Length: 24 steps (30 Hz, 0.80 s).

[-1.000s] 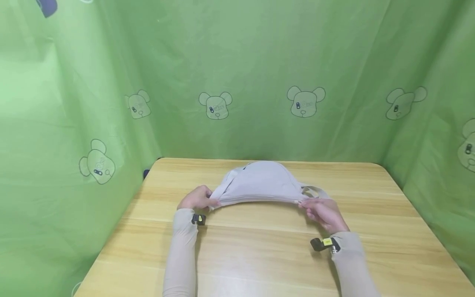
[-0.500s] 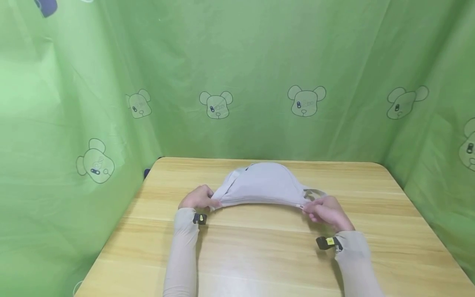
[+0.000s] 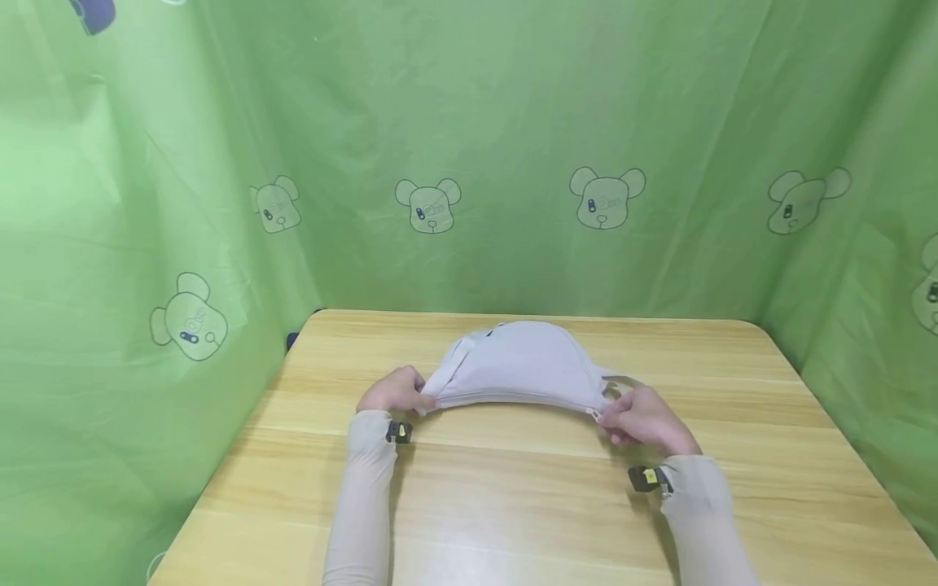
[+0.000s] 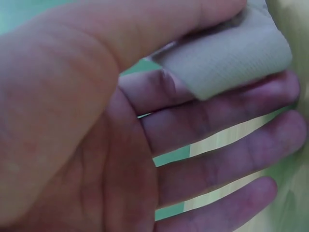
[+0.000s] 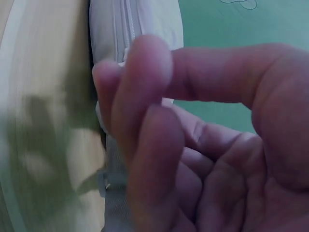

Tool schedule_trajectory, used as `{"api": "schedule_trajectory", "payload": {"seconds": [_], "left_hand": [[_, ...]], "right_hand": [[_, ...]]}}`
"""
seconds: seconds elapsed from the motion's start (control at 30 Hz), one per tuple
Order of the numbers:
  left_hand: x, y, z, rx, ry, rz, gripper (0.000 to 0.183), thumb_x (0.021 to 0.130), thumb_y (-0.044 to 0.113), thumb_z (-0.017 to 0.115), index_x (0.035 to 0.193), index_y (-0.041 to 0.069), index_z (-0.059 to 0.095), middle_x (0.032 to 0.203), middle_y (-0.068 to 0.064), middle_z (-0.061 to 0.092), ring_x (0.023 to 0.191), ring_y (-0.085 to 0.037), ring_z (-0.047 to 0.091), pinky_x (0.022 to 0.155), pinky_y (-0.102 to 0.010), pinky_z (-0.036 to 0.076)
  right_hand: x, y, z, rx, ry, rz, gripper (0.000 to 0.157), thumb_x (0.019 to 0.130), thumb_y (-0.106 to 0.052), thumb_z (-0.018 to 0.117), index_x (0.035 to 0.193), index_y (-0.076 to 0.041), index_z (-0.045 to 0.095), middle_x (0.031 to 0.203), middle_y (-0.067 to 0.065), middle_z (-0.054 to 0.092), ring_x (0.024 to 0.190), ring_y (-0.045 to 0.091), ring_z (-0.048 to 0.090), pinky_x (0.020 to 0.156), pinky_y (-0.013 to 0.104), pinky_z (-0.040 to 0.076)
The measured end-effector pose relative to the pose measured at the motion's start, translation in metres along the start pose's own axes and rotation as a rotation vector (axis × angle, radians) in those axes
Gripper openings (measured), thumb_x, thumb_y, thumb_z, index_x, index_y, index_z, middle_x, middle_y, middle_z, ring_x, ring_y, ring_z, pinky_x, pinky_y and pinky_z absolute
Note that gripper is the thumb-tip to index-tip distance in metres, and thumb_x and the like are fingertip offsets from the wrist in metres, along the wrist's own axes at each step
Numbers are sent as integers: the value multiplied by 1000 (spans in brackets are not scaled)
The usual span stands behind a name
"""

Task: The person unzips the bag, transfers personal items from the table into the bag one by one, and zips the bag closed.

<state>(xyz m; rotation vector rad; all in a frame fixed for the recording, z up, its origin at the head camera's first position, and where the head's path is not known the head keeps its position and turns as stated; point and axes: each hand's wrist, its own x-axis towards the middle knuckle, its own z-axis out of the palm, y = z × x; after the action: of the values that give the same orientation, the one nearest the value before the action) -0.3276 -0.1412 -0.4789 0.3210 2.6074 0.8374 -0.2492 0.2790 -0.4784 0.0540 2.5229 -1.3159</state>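
Observation:
A pale grey waist bag [image 3: 523, 362] lies on the wooden table, its curved side away from me and its zippered edge towards me. My left hand [image 3: 392, 391] pinches the bag's left end between thumb and index finger; in the left wrist view the fabric end [image 4: 231, 58] sits under the thumb while the other fingers extend. At the opposite end, my right hand [image 3: 648, 419] pinches the small zipper pull [image 3: 594, 414] with its fingertips. The right wrist view shows the zipper [image 5: 129, 21] running away from those fingers, which hide the pull's tip.
Behind the right hand curves the bag's strap [image 3: 623, 380], with a buckle piece [image 5: 102, 182] in the right wrist view. A green curtain [image 3: 513, 163] printed with bear heads surrounds the table [image 3: 469, 505] at the back and sides.
My right hand has shifted slightly right and towards me, with the bag's right end following it. The left hand keeps its grip and has moved only a little to the right.

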Motion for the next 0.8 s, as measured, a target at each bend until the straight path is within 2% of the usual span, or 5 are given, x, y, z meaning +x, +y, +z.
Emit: {"api": "schedule_trajectory", "payload": {"seconds": [0.2,0.37,0.57,0.7,0.8], "left_hand": [[-4,-1,-4,15,-31,9,32,88,33,81,100,5,72,83,-3,75,77,-20,70,73,-31,58],[-7,-1,-8,3,-20,14,46,89,41,79,113,4,68,93,-6,75,86,-21,71,82,-36,60],[-3,12,-9,8,247,125,50,98,43,68,129,4,64,120,-13,72,109,-28,69,97,-47,58],[3,23,-5,23,431,219,47,103,43,60,132,7,64,134,-12,67,126,-32,63,109,-51,52],[8,28,-2,66,504,264,47,104,42,58,135,8,61,144,-12,61,138,-32,55,119,-51,44]], "right_hand": [[-2,-3,-6,-53,-52,-45,25,97,-17,68,102,7,73,77,9,74,64,15,66,59,28,59],[-3,-11,-13,-97,51,-88,32,102,-26,62,109,3,73,84,10,75,66,16,62,55,28,54],[-5,-24,-16,-150,264,-205,36,104,-28,58,119,2,70,108,20,76,95,30,70,83,44,60],[-3,-33,-11,-176,427,-315,33,104,-25,59,119,3,69,121,27,70,110,44,67,98,61,54],[1,-37,-7,-202,504,-377,36,103,-24,61,124,5,66,136,31,60,125,51,56,108,67,44]]}}
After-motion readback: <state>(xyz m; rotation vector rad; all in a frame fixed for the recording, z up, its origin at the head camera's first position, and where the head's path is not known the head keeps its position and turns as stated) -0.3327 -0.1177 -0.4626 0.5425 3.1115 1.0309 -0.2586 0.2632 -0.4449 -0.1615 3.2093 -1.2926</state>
